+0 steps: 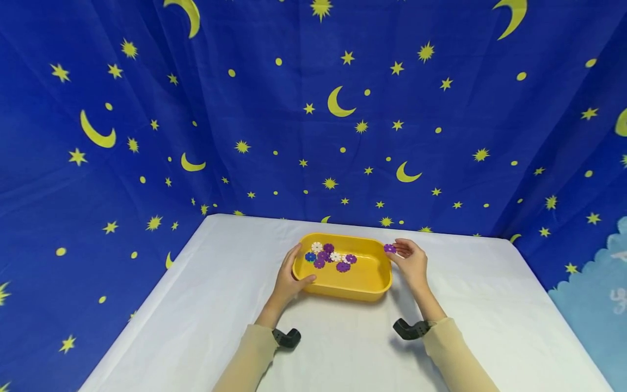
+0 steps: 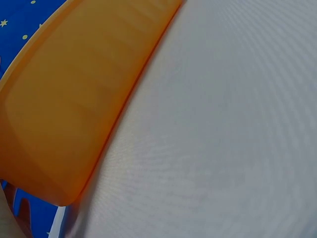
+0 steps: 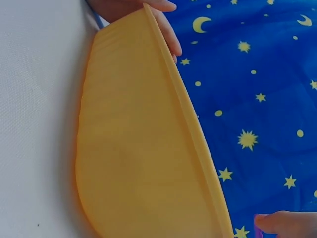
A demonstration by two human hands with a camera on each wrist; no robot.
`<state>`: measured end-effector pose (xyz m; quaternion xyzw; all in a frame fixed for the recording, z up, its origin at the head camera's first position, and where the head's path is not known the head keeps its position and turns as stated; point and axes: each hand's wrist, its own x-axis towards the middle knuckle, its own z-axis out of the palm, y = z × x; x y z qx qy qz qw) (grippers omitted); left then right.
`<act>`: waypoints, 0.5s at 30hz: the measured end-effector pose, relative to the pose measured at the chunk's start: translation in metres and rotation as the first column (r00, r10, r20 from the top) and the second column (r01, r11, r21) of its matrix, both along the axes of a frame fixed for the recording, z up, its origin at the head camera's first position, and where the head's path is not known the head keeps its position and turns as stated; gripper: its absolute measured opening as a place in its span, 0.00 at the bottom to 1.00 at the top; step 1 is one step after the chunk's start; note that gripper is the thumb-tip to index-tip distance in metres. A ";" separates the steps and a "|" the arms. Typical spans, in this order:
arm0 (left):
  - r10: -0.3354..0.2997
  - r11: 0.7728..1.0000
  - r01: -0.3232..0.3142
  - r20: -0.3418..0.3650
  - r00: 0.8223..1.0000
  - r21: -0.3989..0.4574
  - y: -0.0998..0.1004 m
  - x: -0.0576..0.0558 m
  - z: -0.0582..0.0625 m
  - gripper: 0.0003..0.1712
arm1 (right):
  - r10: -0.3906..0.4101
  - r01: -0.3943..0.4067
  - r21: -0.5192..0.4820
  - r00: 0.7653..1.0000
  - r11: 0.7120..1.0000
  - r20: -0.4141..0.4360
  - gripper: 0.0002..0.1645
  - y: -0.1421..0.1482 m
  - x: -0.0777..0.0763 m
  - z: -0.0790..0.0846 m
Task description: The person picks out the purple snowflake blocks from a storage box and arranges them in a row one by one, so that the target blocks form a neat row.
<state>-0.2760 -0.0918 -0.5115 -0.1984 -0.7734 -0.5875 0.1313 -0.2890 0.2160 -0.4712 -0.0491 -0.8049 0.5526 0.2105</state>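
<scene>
A yellow plastic basin (image 1: 364, 283) stands on the white table, with several small flower-shaped plastic discs inside. White discs (image 1: 317, 247), purple discs (image 1: 343, 267) and a blue disc (image 1: 311, 257) cluster toward its left half. My left hand (image 1: 290, 279) grips the basin's left end, thumb over the front rim and fingers along the side. Beside the right end, my right hand (image 1: 411, 262) pinches one purple flower disc (image 1: 389, 248) between thumb and fingers, at rim height. The right wrist view shows that thumb (image 3: 287, 224) against the disc's purple edge (image 3: 258, 227).
White cloth (image 1: 220, 316) covers the table around the basin. A blue curtain (image 1: 274, 120) with yellow moons and stars hangs behind and at both sides. Black wrist mounts (image 1: 410, 329) stick out inward from both sleeves, above the tabletop.
</scene>
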 end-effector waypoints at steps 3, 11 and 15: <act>-0.004 1.000 0.005 0.025 1.000 -0.017 -0.001 0.004 0.008 0.50 | -0.019 0.019 -0.029 1.000 0.999 -0.007 0.22 0.002 -0.001 -0.003; -0.007 1.000 0.008 0.041 0.999 -0.021 -0.001 0.005 0.010 0.50 | -0.064 0.064 -0.037 0.998 0.997 0.000 0.22 0.010 0.001 -0.017; -0.013 1.000 0.014 0.042 0.999 -0.012 0.000 0.006 0.011 0.50 | -0.077 0.078 -0.014 0.997 0.997 0.007 0.23 0.014 0.003 -0.025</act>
